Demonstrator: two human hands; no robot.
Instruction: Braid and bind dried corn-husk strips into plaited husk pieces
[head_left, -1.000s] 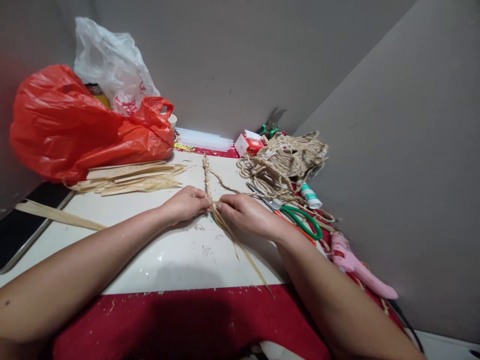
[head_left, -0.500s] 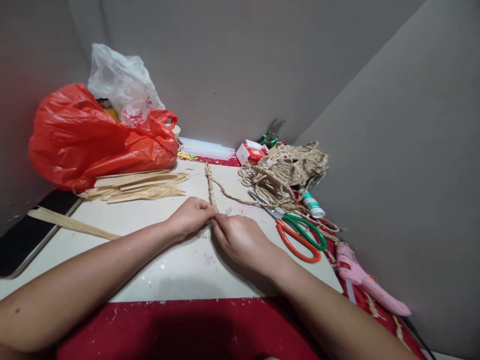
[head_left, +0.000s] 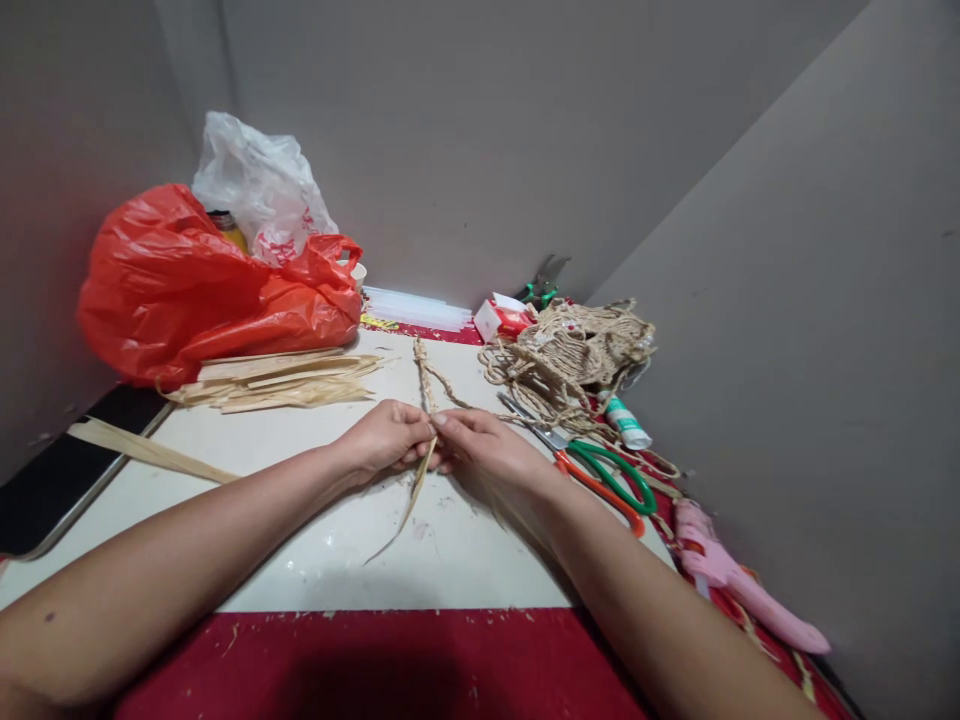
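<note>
Both hands meet over the white board (head_left: 337, 570), pinching the near end of a braided straw cord (head_left: 422, 372). My left hand (head_left: 386, 438) is closed on the cord from the left. From the right, my right hand (head_left: 476, 440) is closed on the same spot, its thumb on top. A loose straw strand (head_left: 417, 490) hangs from the fingers toward me and curves left at its tip. The cord's far end lies on the board, where a thinner twisted cord (head_left: 450, 392) runs off to the right. The fingertips partly hide the grip.
Dry husk strips (head_left: 292, 382) lie left, near a red plastic bag (head_left: 195, 300) and a phone (head_left: 67, 470). To the right are scissors (head_left: 611, 470), a heap of twisted cord (head_left: 585, 350), a glue bottle (head_left: 626, 420) and a pink glue gun (head_left: 742, 580). Pliers (head_left: 546, 280) stand at the back.
A loose strand has come into view below my fingers, pointing toward me. My right hand has turned, with its thumb now on top. The whole view has shifted slightly.
</note>
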